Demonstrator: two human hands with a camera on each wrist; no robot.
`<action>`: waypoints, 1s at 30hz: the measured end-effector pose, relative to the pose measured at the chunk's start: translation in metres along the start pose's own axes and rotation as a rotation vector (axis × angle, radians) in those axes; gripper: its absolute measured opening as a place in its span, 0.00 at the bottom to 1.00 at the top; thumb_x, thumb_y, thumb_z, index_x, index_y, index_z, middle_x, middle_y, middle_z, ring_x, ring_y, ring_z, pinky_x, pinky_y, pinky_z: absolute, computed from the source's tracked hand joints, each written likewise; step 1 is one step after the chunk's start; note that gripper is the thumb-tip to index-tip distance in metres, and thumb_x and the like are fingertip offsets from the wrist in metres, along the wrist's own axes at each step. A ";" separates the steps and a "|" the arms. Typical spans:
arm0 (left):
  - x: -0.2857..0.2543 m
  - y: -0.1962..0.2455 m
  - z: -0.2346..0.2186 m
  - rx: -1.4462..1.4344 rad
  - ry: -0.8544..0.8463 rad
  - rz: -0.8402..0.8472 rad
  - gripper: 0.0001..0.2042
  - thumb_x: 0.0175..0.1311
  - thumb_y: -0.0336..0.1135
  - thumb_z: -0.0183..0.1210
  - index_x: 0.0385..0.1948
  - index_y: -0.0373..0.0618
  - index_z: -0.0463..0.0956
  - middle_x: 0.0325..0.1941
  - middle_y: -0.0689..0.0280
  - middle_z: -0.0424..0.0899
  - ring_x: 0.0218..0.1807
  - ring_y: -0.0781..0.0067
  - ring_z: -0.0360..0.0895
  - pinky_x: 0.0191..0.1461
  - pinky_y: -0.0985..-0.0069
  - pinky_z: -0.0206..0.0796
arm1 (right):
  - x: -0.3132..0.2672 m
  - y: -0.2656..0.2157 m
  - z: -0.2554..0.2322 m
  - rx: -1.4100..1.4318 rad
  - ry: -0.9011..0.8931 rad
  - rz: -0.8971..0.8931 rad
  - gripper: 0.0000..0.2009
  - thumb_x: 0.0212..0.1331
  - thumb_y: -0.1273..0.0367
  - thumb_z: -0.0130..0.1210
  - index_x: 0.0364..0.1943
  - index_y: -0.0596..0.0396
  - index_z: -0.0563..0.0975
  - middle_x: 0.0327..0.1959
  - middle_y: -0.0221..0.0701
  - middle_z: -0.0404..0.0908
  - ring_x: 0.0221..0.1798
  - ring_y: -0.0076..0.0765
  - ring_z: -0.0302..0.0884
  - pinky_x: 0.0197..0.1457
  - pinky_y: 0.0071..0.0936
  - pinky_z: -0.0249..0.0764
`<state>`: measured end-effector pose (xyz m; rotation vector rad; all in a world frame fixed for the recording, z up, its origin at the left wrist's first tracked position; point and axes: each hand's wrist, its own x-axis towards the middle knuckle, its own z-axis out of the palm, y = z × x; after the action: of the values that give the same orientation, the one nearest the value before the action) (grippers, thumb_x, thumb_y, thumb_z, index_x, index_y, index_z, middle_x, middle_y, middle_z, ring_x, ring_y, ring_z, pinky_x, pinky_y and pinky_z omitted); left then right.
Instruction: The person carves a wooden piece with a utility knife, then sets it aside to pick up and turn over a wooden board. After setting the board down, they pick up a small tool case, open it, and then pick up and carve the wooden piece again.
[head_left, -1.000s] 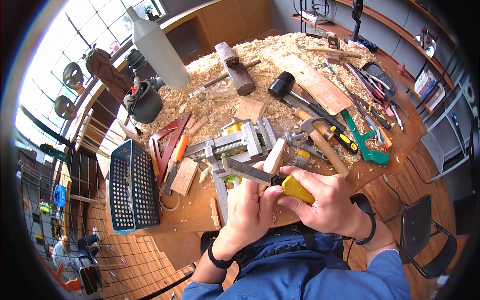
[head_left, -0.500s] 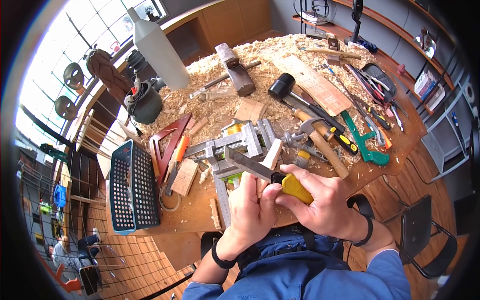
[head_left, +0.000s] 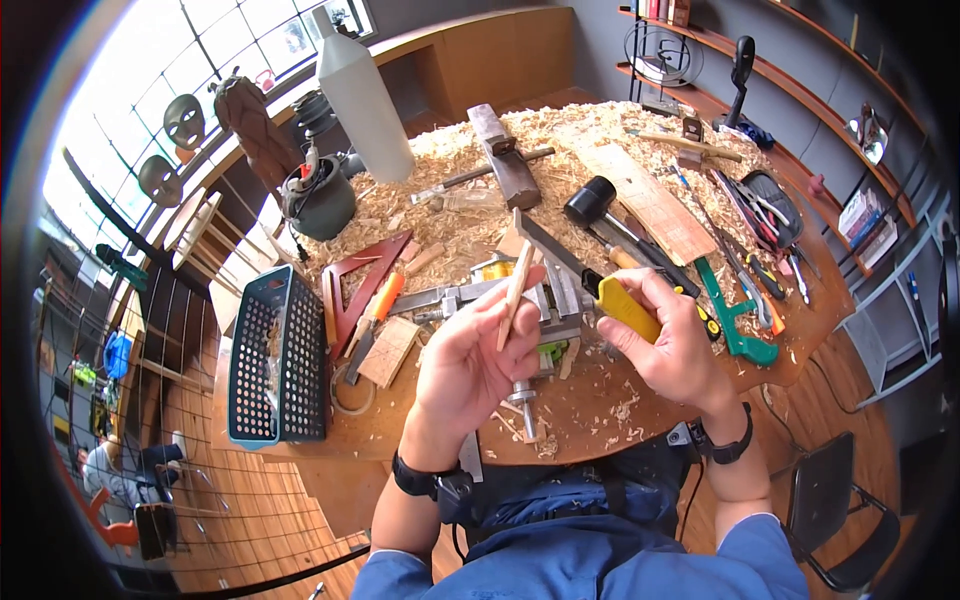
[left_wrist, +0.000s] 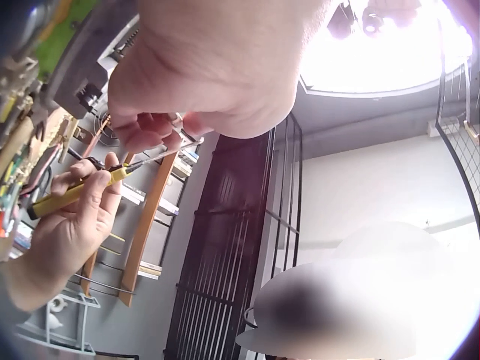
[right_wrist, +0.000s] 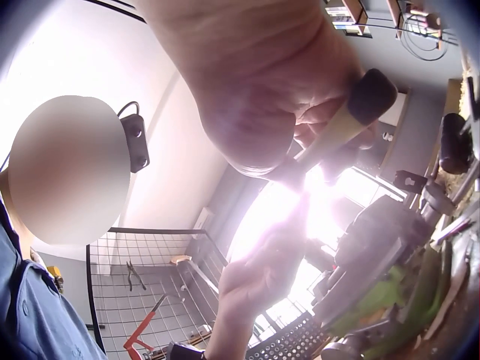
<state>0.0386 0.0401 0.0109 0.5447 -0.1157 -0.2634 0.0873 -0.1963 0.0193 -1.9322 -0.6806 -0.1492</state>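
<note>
In the head view the left hand (head_left: 478,355) pinches a slim pale wood piece (head_left: 517,290) that stands nearly upright between thumb and fingers. The right hand (head_left: 672,335) grips the yellow handle (head_left: 627,308) of a utility knife, its grey blade (head_left: 548,247) pointing up and left, just right of the wood's top. Blade and wood look slightly apart. The left wrist view shows the right hand (left_wrist: 82,217) around the yellow knife handle (left_wrist: 64,201). In the right wrist view the handle's dark end (right_wrist: 373,96) sticks out of the right hand (right_wrist: 262,90).
Behind the hands a metal vise (head_left: 560,305) stands on the bench amid wood shavings. A perforated basket (head_left: 278,365), red triangle (head_left: 362,290) and orange-handled knife (head_left: 385,297) lie left. A black mallet (head_left: 590,202), green-handled saw (head_left: 735,315) and wooden plane (head_left: 508,165) lie farther back or right.
The hands have moved apart and up; the blade has left its place over the left hand. The left hand has turned palm up with the wood more upright. The head view has shifted.
</note>
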 end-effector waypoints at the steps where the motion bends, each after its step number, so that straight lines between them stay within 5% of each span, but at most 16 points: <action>1: 0.002 0.004 0.001 -0.042 0.015 0.000 0.30 0.74 0.33 0.49 0.75 0.30 0.55 0.41 0.66 0.72 0.35 0.76 0.65 0.38 0.78 0.63 | 0.002 -0.003 0.000 -0.018 0.016 0.001 0.18 0.62 0.68 0.67 0.53 0.62 0.77 0.41 0.47 0.87 0.44 0.49 0.88 0.48 0.36 0.80; 6: 0.000 -0.001 -0.016 -0.067 -0.084 0.050 0.27 0.75 0.33 0.53 0.73 0.35 0.60 0.42 0.67 0.77 0.36 0.78 0.68 0.38 0.79 0.64 | 0.001 0.000 -0.002 -0.154 0.055 -0.219 0.22 0.60 0.65 0.71 0.57 0.57 0.80 0.42 0.45 0.87 0.43 0.50 0.88 0.47 0.37 0.81; 10: 0.003 -0.008 -0.007 -0.088 -0.016 -0.004 0.20 0.76 0.32 0.54 0.65 0.35 0.67 0.44 0.66 0.78 0.35 0.79 0.68 0.36 0.80 0.63 | -0.006 -0.013 -0.006 -0.252 -0.032 -0.171 0.23 0.61 0.62 0.70 0.58 0.57 0.80 0.43 0.45 0.86 0.43 0.52 0.87 0.46 0.37 0.81; 13: 0.002 -0.012 -0.009 -0.121 -0.038 -0.031 0.29 0.73 0.29 0.51 0.74 0.29 0.56 0.49 0.62 0.76 0.34 0.77 0.65 0.36 0.81 0.62 | -0.008 -0.006 -0.002 -0.264 0.028 -0.303 0.24 0.61 0.62 0.69 0.59 0.57 0.79 0.43 0.46 0.86 0.43 0.52 0.87 0.45 0.38 0.82; 18: -0.001 -0.016 -0.009 -0.116 -0.073 -0.016 0.22 0.74 0.28 0.54 0.68 0.34 0.66 0.44 0.65 0.80 0.37 0.79 0.72 0.38 0.80 0.64 | -0.012 -0.010 -0.006 -0.187 -0.001 -0.101 0.22 0.62 0.63 0.69 0.56 0.58 0.77 0.44 0.46 0.86 0.46 0.54 0.87 0.46 0.40 0.82; 23: -0.005 -0.019 -0.006 0.127 0.074 0.044 0.28 0.73 0.25 0.58 0.74 0.41 0.63 0.52 0.59 0.83 0.49 0.74 0.80 0.51 0.76 0.70 | -0.010 -0.007 -0.009 -0.213 0.019 -0.200 0.19 0.65 0.64 0.66 0.54 0.60 0.78 0.43 0.47 0.86 0.45 0.55 0.87 0.47 0.40 0.81; 30: 0.000 -0.025 0.000 0.351 0.068 0.126 0.42 0.64 0.17 0.66 0.79 0.45 0.52 0.59 0.54 0.81 0.58 0.68 0.81 0.55 0.72 0.79 | -0.009 0.001 -0.007 -0.156 -0.016 -0.228 0.15 0.72 0.67 0.57 0.54 0.65 0.77 0.35 0.45 0.85 0.36 0.53 0.85 0.40 0.40 0.79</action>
<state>0.0335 0.0194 -0.0017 0.8905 -0.1308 -0.1003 0.0813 -0.2062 0.0184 -2.0010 -0.9232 -0.3377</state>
